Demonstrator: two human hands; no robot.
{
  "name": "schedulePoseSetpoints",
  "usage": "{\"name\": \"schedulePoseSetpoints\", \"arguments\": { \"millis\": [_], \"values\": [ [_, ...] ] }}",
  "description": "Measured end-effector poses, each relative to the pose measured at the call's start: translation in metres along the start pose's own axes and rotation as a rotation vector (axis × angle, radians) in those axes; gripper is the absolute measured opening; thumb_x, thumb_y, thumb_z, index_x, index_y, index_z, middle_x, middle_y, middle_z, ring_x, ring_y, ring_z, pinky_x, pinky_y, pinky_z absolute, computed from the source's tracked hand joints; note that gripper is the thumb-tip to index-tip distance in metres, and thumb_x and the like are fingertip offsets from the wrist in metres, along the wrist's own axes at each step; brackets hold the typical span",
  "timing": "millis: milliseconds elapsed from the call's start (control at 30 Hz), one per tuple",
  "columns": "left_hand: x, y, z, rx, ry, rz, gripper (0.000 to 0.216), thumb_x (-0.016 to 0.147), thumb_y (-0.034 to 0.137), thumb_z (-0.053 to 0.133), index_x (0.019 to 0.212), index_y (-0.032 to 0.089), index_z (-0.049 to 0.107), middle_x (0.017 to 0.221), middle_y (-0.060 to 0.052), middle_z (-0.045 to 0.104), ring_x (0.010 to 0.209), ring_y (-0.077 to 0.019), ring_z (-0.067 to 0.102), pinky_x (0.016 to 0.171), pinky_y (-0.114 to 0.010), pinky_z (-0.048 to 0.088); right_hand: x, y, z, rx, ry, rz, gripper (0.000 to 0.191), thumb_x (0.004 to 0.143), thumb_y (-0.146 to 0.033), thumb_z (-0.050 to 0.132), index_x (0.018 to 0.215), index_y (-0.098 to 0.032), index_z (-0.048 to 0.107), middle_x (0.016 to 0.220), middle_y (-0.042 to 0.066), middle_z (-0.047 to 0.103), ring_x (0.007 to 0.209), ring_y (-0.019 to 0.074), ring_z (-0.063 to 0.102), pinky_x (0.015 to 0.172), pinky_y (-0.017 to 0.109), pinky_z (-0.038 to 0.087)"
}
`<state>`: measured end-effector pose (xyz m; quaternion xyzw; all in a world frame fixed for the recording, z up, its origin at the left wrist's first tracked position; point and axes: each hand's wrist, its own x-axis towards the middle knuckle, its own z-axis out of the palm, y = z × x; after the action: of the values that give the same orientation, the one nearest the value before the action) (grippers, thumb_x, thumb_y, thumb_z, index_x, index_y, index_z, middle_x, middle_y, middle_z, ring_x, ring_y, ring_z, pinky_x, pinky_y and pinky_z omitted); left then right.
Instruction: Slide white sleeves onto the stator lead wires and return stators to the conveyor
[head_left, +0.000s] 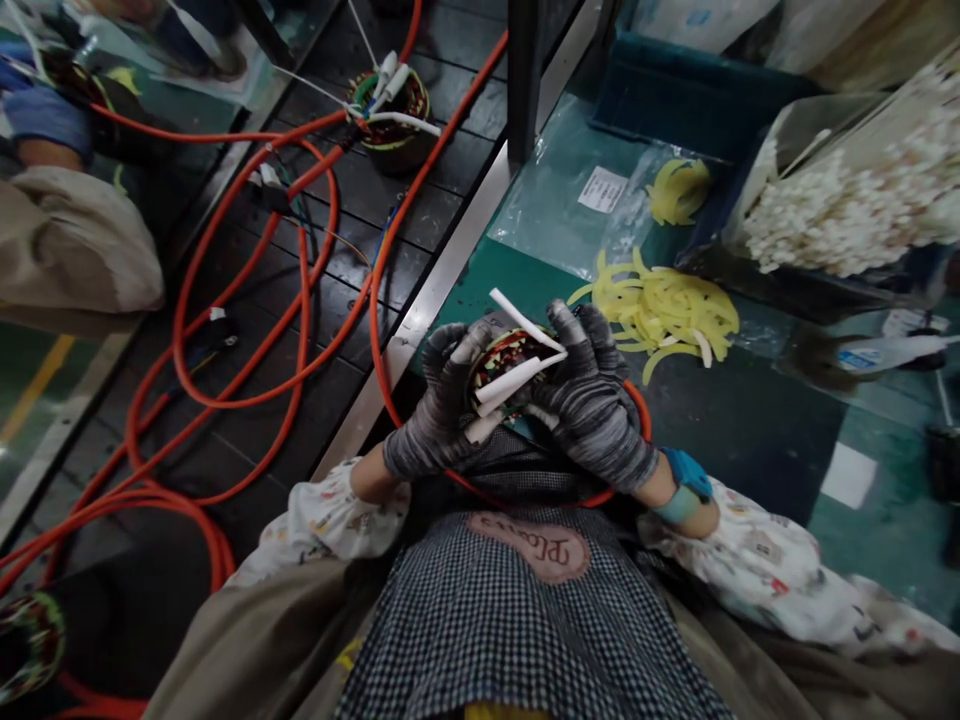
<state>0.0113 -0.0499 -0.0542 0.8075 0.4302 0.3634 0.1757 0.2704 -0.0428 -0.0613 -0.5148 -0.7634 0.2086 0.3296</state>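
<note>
Both hands wear grey striped gloves. Between them sits a round motor stator (pixel 499 362) with dark red windings, at the bench edge just beyond my lap. My left hand (pixel 444 405) wraps the stator's left side, fingers curled over its rim. At its right side my right hand (pixel 596 400) has its fingers bent close to the ends of white sleeves; whether it pinches one is hard to see. White insulating sleeves (pixel 517 380) stick out across the stator's top. An orange cable (pixel 641 410) runs behind my right hand and under both wrists.
Yellow curved strips (pixel 667 310) lie in a pile beyond my right hand. A blue bin (pixel 675 110) and a bag of white pieces (pixel 840 210) stand at the right. On the dark conveyor (pixel 352 370), orange cables loop near another stator (pixel 397 110). A co-worker's gloved hand (pixel 45 120) shows at upper left.
</note>
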Motion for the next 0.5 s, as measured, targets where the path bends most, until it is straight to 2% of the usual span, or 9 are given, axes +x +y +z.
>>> {"name": "schedulePoseSetpoints", "arguments": {
  "millis": [100,167,300,367,433,500],
  "values": [
    [0.0,-0.002,0.0,0.02,-0.015,0.018,0.109,0.111,0.048,0.087,0.195,0.038,0.019,0.178,-0.018,0.051,0.172,-0.0408,0.052,0.148,-0.058,0.05,0.001,0.008,-0.007,-0.076,-0.096,-0.124,0.06,0.117,-0.063,0.075,0.169,-0.034,0.073,0.2,0.005,0.043,0.19,0.0489,0.028,0.154,0.076,0.031],
    [0.0,-0.003,0.002,0.037,-0.017,0.028,0.11,0.111,0.049,0.087,0.195,0.038,0.018,0.178,-0.019,0.051,0.172,-0.0423,0.052,0.147,-0.061,0.05,0.001,0.01,-0.009,-0.108,-0.1,-0.147,0.057,0.116,-0.063,0.075,0.165,-0.034,0.077,0.199,0.005,0.044,0.189,0.0492,0.029,0.154,0.077,0.031],
    [0.0,-0.002,0.005,0.078,0.004,0.037,0.093,0.121,0.055,0.067,0.196,0.039,0.015,0.173,-0.017,0.054,0.173,-0.04,0.051,0.146,-0.061,0.052,-0.002,0.002,-0.009,-0.158,-0.076,-0.077,0.049,0.115,-0.053,0.079,0.159,-0.034,0.079,0.195,0.007,0.051,0.186,0.0469,0.036,0.155,0.075,0.032],
    [0.001,0.0,0.007,0.066,0.009,0.044,0.092,0.122,0.067,0.063,0.196,0.037,0.018,0.174,-0.018,0.052,0.173,-0.0403,0.051,0.145,-0.06,0.054,-0.005,-0.004,-0.01,-0.164,-0.09,-0.08,0.043,0.112,-0.048,0.083,0.153,-0.034,0.083,0.197,0.006,0.049,0.184,0.0479,0.038,0.153,0.075,0.034],
    [0.004,0.002,0.01,0.039,0.041,0.042,0.102,0.116,0.08,0.069,0.195,0.036,0.023,0.175,-0.018,0.049,0.171,-0.0409,0.051,0.142,-0.059,0.056,-0.008,-0.007,-0.011,-0.157,-0.085,-0.087,0.035,0.111,-0.041,0.084,0.145,-0.033,0.085,0.198,0.006,0.048,0.182,0.0488,0.043,0.15,0.076,0.039],
    [0.009,0.006,0.014,0.021,0.077,0.01,0.108,0.11,0.08,0.08,0.193,0.037,0.026,0.176,-0.018,0.048,0.17,-0.0407,0.053,0.14,-0.057,0.058,-0.011,-0.005,-0.012,-0.142,-0.052,-0.081,0.029,0.111,-0.036,0.084,0.139,-0.033,0.086,0.198,0.006,0.049,0.179,0.0477,0.049,0.146,0.076,0.045]
  ]
}}
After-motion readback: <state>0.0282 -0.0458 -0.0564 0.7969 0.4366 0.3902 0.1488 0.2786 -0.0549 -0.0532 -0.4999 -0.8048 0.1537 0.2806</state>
